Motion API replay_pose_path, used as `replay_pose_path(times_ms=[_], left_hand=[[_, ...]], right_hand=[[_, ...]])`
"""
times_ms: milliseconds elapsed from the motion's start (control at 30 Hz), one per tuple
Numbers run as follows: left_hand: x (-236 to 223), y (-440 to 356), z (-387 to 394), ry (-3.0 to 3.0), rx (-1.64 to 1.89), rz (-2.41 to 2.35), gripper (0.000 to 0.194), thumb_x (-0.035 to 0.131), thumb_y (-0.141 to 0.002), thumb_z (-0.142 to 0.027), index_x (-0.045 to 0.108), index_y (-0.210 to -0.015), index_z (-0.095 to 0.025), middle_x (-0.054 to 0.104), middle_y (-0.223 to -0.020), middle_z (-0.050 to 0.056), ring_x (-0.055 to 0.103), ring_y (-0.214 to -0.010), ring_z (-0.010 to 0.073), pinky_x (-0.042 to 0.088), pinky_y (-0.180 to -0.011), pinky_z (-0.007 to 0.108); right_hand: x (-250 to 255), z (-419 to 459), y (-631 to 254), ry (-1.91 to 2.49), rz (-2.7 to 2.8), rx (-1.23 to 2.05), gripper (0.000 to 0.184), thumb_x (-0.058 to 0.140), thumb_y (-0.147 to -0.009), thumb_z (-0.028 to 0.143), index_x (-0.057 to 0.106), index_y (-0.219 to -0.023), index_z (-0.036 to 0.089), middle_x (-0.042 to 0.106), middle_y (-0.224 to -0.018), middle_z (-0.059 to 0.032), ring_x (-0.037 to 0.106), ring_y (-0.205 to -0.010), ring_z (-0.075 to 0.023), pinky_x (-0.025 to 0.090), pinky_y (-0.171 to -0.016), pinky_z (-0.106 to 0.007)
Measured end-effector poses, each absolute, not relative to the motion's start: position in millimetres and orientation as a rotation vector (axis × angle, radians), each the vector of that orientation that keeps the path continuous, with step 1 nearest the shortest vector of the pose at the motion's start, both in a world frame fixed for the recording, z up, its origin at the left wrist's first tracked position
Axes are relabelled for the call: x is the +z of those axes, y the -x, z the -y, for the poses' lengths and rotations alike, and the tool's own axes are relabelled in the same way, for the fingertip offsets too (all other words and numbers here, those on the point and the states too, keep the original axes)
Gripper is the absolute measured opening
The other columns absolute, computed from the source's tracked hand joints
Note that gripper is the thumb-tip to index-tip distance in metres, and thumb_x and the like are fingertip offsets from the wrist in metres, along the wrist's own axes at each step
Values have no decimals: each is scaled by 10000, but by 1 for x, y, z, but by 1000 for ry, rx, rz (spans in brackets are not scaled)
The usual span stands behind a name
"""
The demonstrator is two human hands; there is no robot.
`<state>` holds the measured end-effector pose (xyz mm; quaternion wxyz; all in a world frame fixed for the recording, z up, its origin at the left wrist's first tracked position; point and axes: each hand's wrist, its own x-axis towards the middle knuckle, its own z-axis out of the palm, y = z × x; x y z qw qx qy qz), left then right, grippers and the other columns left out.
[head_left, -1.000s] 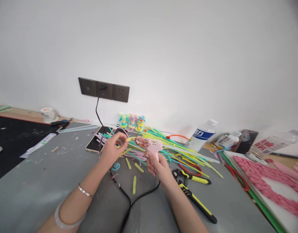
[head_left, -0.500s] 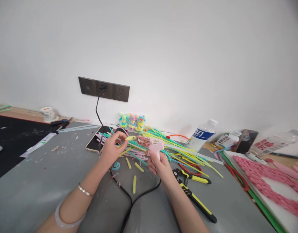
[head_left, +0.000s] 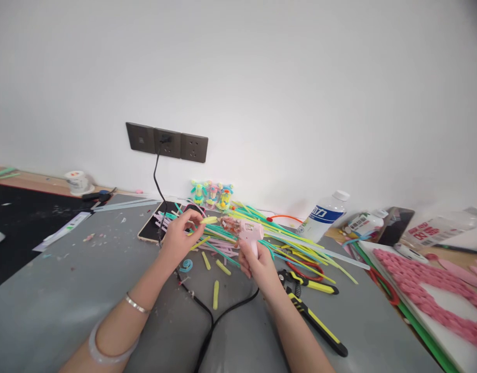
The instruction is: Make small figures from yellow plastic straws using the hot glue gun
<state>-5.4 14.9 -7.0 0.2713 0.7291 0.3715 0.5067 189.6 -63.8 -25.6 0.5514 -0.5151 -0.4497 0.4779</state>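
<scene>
Pinched in the fingertips of my left hand (head_left: 181, 235) is a short yellow pipe cleaner piece (head_left: 208, 220). My right hand (head_left: 258, 263) is wrapped round the handle of a pink hot glue gun (head_left: 250, 231), its glue-crusted nozzle pointing left, close to the piece's right end. Whether they touch is too small to tell. A long clear glue stick (head_left: 331, 252) sticks out of the gun's back. Below the hands lie several more yellow pieces (head_left: 215, 295) and a blue coil (head_left: 186, 266). Green, yellow and lilac pipe cleaners (head_left: 218, 246) are heaped behind.
Yellow-and-black pliers (head_left: 316, 321) lie right of my right hand. A black cord (head_left: 207, 310) crosses the grey mat (head_left: 106, 274). Small colourful figures (head_left: 212, 195) stand against the wall, near a bottle (head_left: 322, 216). A phone (head_left: 150, 229) lies left; pink braided work (head_left: 417, 280) lies right.
The gun has shifted very slightly to the right, and the glue stick reaches a little farther right. My left hand keeps its hold on the yellow piece, almost unmoved.
</scene>
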Motion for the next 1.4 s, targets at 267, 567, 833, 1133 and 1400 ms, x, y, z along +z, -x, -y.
replay_pose_path(times_ms=[267,567,833,1133,1400], left_hand=[[-8,5,-16,-1957,1349,-1009,59,576,-847,-234,553,-802,-202,605,-788,-1,570,-640,109,501,-618,216],[-8,5,-15,-1980,1331,-1031,67,568,-848,-244,547,-799,-204,622,-792,3,582,-637,113,510,-631,223],[-6,5,-14,-1984,1330,-1029,63,570,-847,-238,552,-798,-203,620,-793,2,580,-628,112,506,-628,220],[-6,6,-14,-2000,1349,-1036,60,569,-843,-233,553,-793,-204,617,-784,-1,576,-630,116,502,-622,225],[-8,6,-16,-1988,1376,-1037,55,573,-836,-229,554,-790,-206,619,-784,-9,569,-616,107,505,-617,220]], right_hand=[[-28,64,-190,1193,1086,1109,534,630,-766,700,565,-789,171,371,-449,106,299,-322,-57,223,-336,-210],[-24,66,-181,1172,1124,1202,541,659,-721,711,522,-694,188,362,-419,104,302,-310,-51,226,-321,-198],[-21,66,-182,1191,1078,1206,565,675,-681,725,540,-713,176,363,-421,114,289,-320,-43,226,-329,-193],[-22,65,-183,1206,1060,1186,561,678,-689,722,534,-710,181,364,-433,108,293,-325,-50,214,-334,-205],[-23,66,-185,1224,1073,1136,533,665,-711,708,531,-719,192,369,-445,99,302,-330,-64,216,-333,-220]])
